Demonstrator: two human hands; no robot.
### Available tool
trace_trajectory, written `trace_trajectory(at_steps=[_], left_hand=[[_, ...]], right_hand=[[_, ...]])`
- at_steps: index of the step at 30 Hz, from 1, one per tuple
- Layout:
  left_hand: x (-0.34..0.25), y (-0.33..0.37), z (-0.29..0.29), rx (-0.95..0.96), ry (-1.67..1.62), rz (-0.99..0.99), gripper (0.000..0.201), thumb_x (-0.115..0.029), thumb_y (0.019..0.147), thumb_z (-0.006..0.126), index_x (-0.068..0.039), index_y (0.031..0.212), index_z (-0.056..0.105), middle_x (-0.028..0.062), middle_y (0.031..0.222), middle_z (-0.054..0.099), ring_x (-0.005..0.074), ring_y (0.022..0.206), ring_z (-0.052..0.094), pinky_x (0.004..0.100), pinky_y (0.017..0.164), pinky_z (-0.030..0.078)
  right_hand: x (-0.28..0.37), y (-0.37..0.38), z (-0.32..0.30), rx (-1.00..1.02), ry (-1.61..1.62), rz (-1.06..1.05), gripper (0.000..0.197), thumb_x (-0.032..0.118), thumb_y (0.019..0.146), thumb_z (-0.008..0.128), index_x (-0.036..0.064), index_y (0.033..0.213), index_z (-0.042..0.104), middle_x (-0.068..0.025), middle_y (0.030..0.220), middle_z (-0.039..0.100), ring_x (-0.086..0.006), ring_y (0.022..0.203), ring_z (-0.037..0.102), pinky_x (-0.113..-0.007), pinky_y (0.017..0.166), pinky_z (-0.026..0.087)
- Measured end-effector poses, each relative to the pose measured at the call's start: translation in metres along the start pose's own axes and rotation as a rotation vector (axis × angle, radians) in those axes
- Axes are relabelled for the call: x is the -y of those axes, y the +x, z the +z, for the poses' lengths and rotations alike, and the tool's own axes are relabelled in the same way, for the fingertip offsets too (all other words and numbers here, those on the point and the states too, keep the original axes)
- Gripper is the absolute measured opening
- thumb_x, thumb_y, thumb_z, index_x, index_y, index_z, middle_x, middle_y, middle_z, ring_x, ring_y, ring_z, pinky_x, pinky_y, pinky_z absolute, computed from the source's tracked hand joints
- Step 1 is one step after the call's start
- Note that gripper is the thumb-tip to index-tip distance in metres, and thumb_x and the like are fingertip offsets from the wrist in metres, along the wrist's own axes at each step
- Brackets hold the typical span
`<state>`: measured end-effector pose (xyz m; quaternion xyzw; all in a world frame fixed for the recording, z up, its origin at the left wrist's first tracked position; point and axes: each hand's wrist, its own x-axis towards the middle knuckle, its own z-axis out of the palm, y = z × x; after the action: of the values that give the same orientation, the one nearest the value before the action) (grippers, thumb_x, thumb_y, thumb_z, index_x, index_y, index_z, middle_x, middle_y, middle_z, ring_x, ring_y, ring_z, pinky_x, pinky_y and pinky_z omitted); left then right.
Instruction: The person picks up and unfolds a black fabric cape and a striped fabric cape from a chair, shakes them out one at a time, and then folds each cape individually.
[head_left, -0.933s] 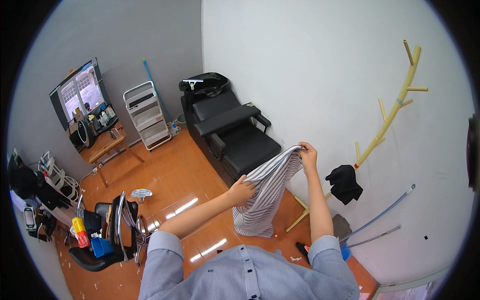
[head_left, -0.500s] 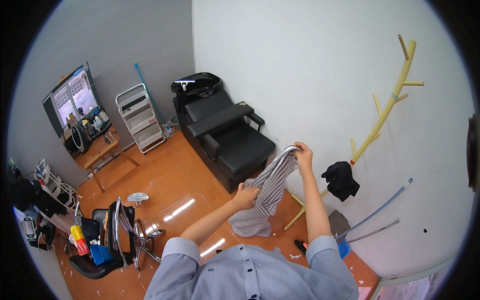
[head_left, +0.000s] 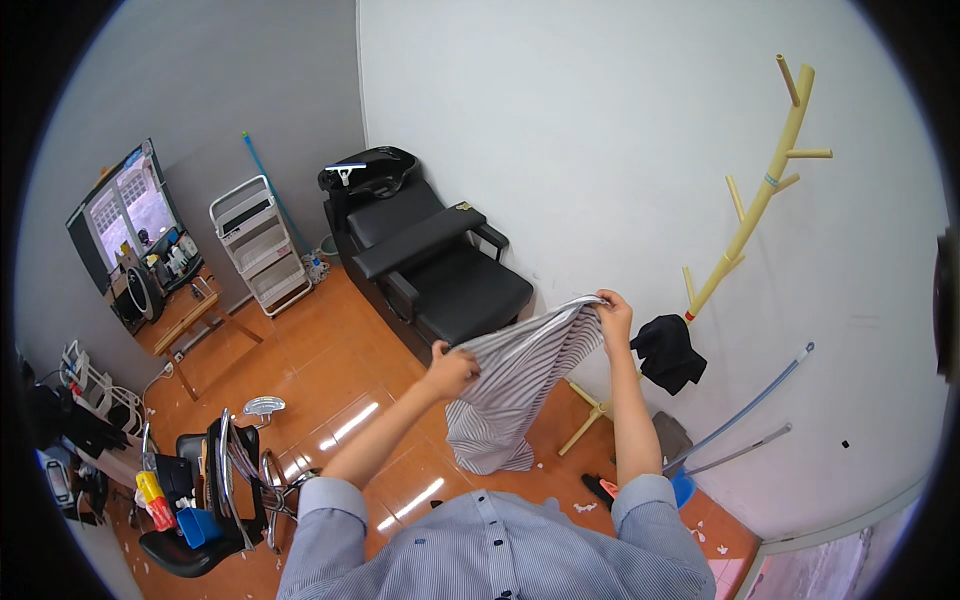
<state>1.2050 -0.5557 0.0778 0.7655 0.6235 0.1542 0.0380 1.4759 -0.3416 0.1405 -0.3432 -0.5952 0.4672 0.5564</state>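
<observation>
Probably light and limp, the striped cloth [head_left: 525, 375] is best held along its upper edge. The left hand [head_left: 452, 373] and right hand [head_left: 615, 320] clamp fingers there.

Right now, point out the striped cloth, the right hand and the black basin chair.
Striped cloth [head_left: 522, 378]: head view, its hanging folds.
Right hand [head_left: 616, 318]: head view, back of the hand.
Black basin chair [head_left: 470, 302]: head view, its seat.

Dark grey stripes run over the whitish cloth [head_left: 525, 375] near five o'clock, finer blue-and-white ones over the shirt [head_left: 430, 560] at six. The reclining chair [head_left: 465, 300] toward eleven is black, the branched stand [head_left: 747, 228] toward two pale yellow. At eight, a yellow-and-red container [head_left: 153, 502] neighbours a blue tub [head_left: 198, 528].
</observation>
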Motion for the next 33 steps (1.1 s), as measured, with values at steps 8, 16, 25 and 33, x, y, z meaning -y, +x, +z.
trace_trajectory(at_steps=[8,16,25,33], left_hand=[[-0.021,-0.011,-0.196,-0.158,0.035,0.154,0.004,-0.016,0.076,0.065,-0.012,0.076,0.065,0.0000,0.103,0.049,0.0195,0.110,0.041,0.0479,0.095,0.018],[-0.002,0.014,-0.279,-0.277,0.120,0.072,0.029,-0.035,0.083,0.059,-0.007,0.082,0.065,0.0044,0.104,0.050,0.0206,0.111,0.038,0.0454,0.096,0.017],[0.023,0.050,-0.234,-0.406,0.186,0.108,0.023,-0.032,0.081,0.064,-0.009,0.082,0.063,0.0011,0.081,0.058,0.0180,0.087,0.054,0.0420,0.088,0.026],[0.052,0.061,-0.335,-0.743,0.594,-0.059,0.010,-0.025,0.079,0.064,-0.016,0.079,0.066,-0.0027,0.081,0.061,0.0167,0.085,0.056,0.0477,0.088,0.027]], right_hand=[[-0.006,0.030,-0.008,-0.139,-0.064,-0.113,0.016,0.003,0.078,0.067,-0.0034,0.091,0.061,-0.0056,0.081,0.060,-0.0127,0.074,0.057,-0.026,0.068,0.046],[0.088,0.085,0.030,-0.177,0.012,-0.275,0.013,0.007,0.082,0.065,-0.0018,0.089,0.059,-0.0044,0.081,0.063,-0.0103,0.074,0.056,-0.024,0.069,0.043],[0.197,0.147,0.056,-0.216,-0.022,-0.524,0.014,0.006,0.080,0.067,-0.0026,0.087,0.058,-0.0068,0.075,0.062,-0.0106,0.068,0.054,-0.024,0.062,0.043],[0.194,0.169,0.035,-0.037,-0.356,-0.566,0.012,-0.002,0.078,0.067,-0.0018,0.082,0.056,-0.0039,0.075,0.063,-0.0066,0.070,0.057,-0.021,0.064,0.046]])
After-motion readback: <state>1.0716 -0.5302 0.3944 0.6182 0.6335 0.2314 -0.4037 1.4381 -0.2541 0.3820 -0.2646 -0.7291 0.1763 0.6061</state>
